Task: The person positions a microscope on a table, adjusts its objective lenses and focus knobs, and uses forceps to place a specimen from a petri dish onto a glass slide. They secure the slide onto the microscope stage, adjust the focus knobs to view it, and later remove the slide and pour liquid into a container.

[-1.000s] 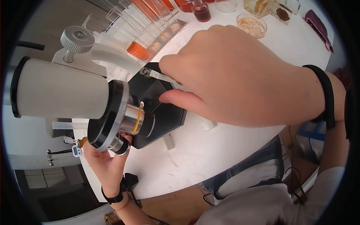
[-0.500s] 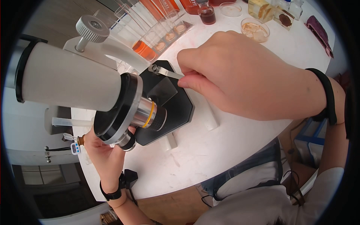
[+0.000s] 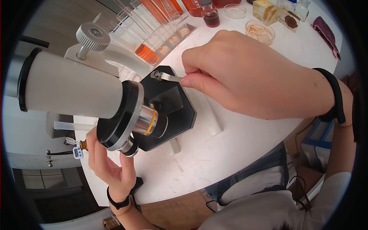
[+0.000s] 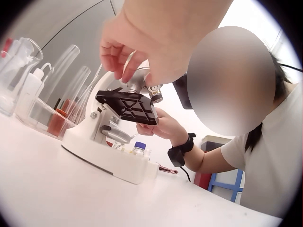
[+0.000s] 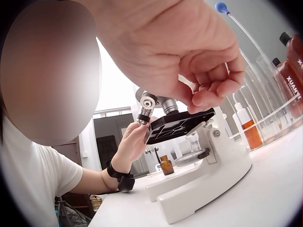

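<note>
A white microscope with a grey-white tube (image 3: pixel 73 84) leans over its black stage (image 3: pixel 147 142). On the stage lies a clear glass slide (image 3: pixel 171 100), beside the silver objective (image 3: pixel 147 120). My right hand (image 3: pixel 253 76) pinches the free end of a metal stage clip (image 3: pixel 168 77) between thumb and bent fingers, to the right of the slide. My left hand (image 3: pixel 111 165) is below the small objective (image 3: pixel 129 147), near the stage's left edge, fingers loosely bent. Seen from the left wrist view, the left hand (image 4: pixel 156 42) hangs above the stage; whether it touches the microscope is unclear.
A test tube rack (image 3: pixel 188 32) with glass tubes and orange liquid stands behind the microscope. Farther right are a dark red bottle (image 3: pixel 211 17), petri dishes (image 3: pixel 260 32), clear blocks (image 3: pixel 266 11) and a purple cloth (image 3: pixel 326 34). A brown bottle (image 5: pixel 166 165) stands beyond the base.
My right hand has moved right, its thumb off the slide area and onto the clip's end. My left hand has drawn down from the stage, and its thumb has come away.
</note>
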### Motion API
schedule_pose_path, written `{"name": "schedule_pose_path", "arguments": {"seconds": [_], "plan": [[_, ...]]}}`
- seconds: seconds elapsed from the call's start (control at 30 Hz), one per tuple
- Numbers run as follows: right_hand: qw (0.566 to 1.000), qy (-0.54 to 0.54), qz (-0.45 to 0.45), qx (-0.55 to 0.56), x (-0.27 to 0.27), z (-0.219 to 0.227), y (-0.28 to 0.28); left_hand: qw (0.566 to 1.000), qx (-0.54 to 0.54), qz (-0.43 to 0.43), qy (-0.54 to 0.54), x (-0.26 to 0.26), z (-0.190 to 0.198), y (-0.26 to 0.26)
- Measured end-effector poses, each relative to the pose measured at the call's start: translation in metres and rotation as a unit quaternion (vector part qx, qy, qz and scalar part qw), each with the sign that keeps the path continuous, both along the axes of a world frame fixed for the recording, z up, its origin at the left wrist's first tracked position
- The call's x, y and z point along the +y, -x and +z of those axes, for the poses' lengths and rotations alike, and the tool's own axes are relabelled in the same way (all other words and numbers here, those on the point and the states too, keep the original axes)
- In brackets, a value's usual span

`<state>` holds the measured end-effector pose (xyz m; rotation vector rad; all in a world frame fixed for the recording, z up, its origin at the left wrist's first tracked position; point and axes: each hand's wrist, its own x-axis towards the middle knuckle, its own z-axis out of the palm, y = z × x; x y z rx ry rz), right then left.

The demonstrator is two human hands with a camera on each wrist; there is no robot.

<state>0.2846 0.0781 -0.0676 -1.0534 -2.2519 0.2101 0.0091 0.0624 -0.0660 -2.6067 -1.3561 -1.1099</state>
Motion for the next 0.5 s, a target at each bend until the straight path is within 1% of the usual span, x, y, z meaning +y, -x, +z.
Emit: {"name": "schedule_pose_path", "arguments": {"seconds": [0.03,0.07,0.1,0.13,0.17,0.23,0.27,0.4,0.5], "plan": [[1.000,0.021,-0.003,-0.017,0.000,0.002,0.000,1.000,0.002,0.000,0.000,-0.003,0.001,0.003],[1.000,0.020,-0.003,-0.016,0.000,-0.001,-0.001,0.998,0.059,-0.023,-0.011,-0.005,0.002,0.008],[0.998,-0.033,0.014,-0.042,0.002,-0.005,-0.002,0.992,0.115,-0.045,-0.021,-0.007,0.003,0.011],[0.994,-0.086,0.032,-0.067,0.002,-0.006,-0.001,0.991,0.125,-0.052,0.013,-0.010,0.004,0.011],[0.993,-0.086,0.033,-0.068,0.002,-0.006,-0.001,0.991,0.125,-0.050,0.013,-0.011,0.005,0.010],[0.995,-0.074,0.037,-0.063,0.002,-0.007,0.000,0.982,0.178,-0.065,0.020,-0.013,0.006,0.006],[0.995,-0.068,0.038,-0.061,0.002,-0.007,0.001,0.979,0.188,-0.074,0.012,-0.012,0.003,0.005],[0.997,-0.045,0.039,-0.052,0.000,-0.005,0.004,0.973,0.217,-0.074,-0.008,-0.014,0.003,0.002],[0.998,-0.028,0.041,-0.046,-0.003,-0.002,0.007,0.968,0.243,-0.059,0.012,-0.018,0.006,-0.001]]}}
